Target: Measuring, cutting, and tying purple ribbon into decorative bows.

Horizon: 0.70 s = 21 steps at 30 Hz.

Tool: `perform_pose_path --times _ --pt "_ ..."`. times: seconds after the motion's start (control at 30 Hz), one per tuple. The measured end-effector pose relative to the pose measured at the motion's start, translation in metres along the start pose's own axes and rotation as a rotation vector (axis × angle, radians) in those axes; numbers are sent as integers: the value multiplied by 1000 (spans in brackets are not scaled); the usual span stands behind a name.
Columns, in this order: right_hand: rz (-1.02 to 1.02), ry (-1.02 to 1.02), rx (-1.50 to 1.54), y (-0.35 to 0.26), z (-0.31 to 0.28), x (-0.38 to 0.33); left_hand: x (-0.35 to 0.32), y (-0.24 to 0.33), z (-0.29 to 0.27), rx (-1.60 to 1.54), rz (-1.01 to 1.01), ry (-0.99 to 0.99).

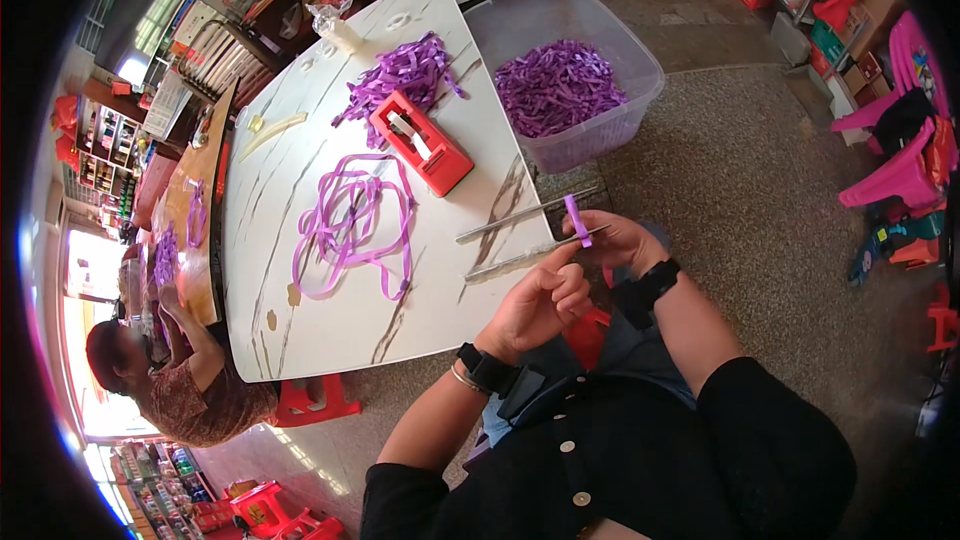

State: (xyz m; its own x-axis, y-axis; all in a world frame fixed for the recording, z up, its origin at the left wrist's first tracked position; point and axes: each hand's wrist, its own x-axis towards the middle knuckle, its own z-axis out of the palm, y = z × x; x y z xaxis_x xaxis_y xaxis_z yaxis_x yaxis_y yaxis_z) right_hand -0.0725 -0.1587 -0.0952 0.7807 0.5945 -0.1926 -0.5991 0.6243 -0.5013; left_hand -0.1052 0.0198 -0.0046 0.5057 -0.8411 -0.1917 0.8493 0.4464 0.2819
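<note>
Beyond the near right table edge, a short strip of purple ribbon (574,216) stands across the ends of two thin metal rods (520,213). My right hand (617,242) pinches the strip near its lower end. My left hand (545,302) points its index finger at the same spot, its tip close to my right fingertips, while its other fingers curl into the palm. Whether those curled fingers hold anything is hidden. A long loose coil of purple ribbon (345,262) lies on the marbled white table (440,315), beside a red tape dispenser (440,172).
A heap of purple ribbon pieces (410,75) lies behind the dispenser. A clear plastic tub (640,90) filled with purple pieces (560,90) stands against the table's right side. Another person (205,390) sits at the left by a wooden table (205,230). Pink chairs (890,170) stand far right.
</note>
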Motion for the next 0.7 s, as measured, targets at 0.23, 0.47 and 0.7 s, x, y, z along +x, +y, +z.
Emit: perform_pose_path --times 0.23,0.47,0.7 --pt "58 -279 381 26 -14 20 -1 0 0 -32 -7 1" --pt "-11 -54 177 18 6 15 -1 0 -2 -38 -9 -2" --pt "-65 415 -272 -18 18 -22 0 0 2 -1 4 16"
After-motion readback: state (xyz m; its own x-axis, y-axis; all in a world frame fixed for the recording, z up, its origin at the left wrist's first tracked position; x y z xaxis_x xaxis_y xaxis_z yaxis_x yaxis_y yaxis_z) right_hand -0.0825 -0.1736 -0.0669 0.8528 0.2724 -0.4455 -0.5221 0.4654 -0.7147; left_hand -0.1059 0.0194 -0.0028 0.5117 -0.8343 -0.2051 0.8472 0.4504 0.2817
